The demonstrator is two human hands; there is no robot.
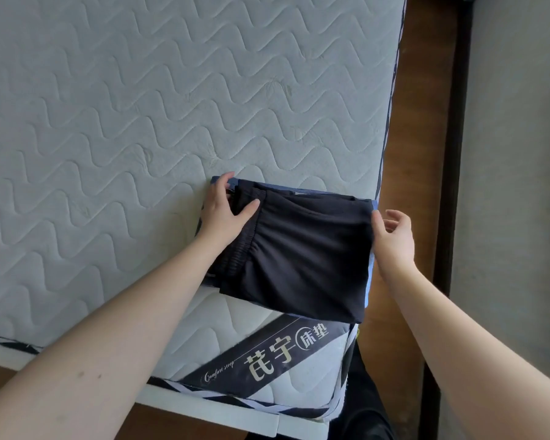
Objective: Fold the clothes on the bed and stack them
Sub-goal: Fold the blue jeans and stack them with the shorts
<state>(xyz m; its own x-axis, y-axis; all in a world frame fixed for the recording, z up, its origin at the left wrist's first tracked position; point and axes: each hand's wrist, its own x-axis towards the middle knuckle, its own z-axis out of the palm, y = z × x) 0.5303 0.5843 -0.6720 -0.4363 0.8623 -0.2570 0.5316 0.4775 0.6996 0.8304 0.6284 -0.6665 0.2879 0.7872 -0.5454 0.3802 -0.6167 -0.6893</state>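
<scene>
Fingers of our left hand [224, 208] curl round the far left corner of the stack, thumb lying across the folded black fabric shorts [296, 249] and the other fingers wrapped over the edge. Our right hand [392, 239] pinches the stack's right edge between thumb and forefinger, the remaining fingers loosely curled above.

We see the black shorts lying flat on top of a folded blue garment [370, 271], of which only thin strips show along the far and right edges. Their long axis runs roughly left to right, tilted a little so the right end sits nearer to us; the gathered elastic waistband faces left, toward our left hand.

We find the stack near the corner of the white quilted mattress [124, 122], just above a dark label band [267, 357] with pale lettering. Brown wooden floor [410, 154] runs beside the bed.
</scene>
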